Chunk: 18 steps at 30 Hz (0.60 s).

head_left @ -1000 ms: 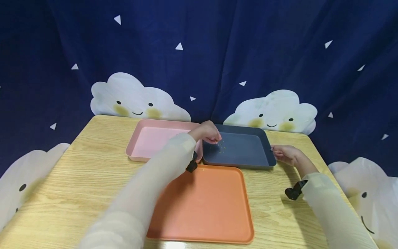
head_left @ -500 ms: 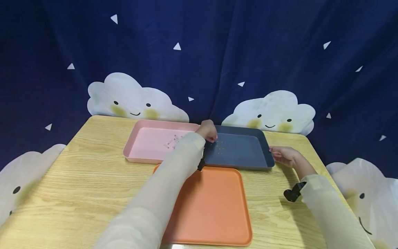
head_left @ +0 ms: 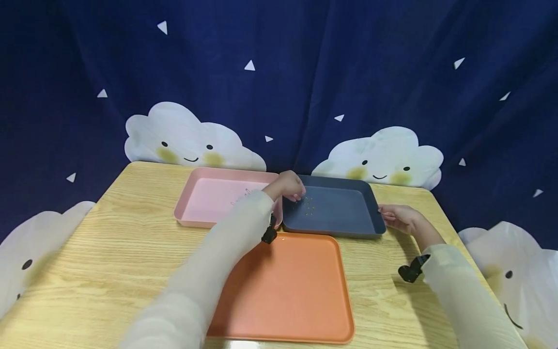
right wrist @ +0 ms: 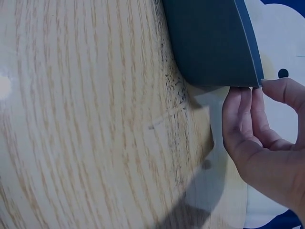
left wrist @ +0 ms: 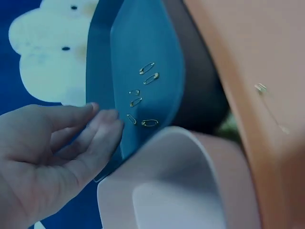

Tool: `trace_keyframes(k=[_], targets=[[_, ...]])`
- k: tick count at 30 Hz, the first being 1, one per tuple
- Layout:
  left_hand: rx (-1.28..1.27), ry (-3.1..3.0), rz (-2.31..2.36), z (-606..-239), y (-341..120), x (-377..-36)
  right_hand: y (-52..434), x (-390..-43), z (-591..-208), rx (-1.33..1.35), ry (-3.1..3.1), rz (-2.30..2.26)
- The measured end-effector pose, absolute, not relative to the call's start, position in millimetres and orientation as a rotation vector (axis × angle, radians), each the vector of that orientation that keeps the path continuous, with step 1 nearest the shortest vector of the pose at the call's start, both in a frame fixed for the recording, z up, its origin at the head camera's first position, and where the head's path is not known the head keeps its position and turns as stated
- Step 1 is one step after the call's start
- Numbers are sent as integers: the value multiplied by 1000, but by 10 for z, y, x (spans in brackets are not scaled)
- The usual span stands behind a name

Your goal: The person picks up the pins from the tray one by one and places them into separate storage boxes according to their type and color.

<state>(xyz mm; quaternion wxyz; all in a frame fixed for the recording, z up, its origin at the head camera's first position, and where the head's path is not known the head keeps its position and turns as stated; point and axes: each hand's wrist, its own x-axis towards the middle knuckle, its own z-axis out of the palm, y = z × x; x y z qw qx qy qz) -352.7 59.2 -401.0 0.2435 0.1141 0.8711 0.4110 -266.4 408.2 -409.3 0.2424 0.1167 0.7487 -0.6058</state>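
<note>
My left hand (head_left: 292, 185) hovers over the left end of the dark grey tray (head_left: 335, 230). Its fingers are loosely bent, thumb and fingertips apart, with nothing visible between them in the left wrist view. Several small gold safety pins (left wrist: 150, 123) lie in that tray, just beyond the fingertips. At the tray's right end, my right hand (right wrist: 267, 138) pinches the rim, thumb at the edge and fingers against the outer wall. Left of the grey tray stands the pink tray (head_left: 209, 189), with several safety pins (head_left: 241, 198) partly hidden by my left sleeve.
An orange tray (head_left: 287, 291) lies in front of the other two. A small shiny gold item (left wrist: 260, 88) shows near its edge in the left wrist view. All stand on a wooden table (head_left: 109, 261), with a dark blue cloud-patterned curtain (head_left: 279, 72) behind.
The left forearm swings right, then back left, first uncovering and then partly covering the pins in the pink tray. The left hand ends slightly left of its first position. My right hand keeps its grip.
</note>
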Motion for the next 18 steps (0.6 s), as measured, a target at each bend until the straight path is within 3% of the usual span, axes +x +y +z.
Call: trace_keyframes(k=[4,18], targets=[[430,2346,1178,-3614,339,-2997,4089,-2648,-4092,310,2029,-1680],[1051,2530,799,-3691,-137,-2256,4085,-2640,-4083,302,2017,-1688]])
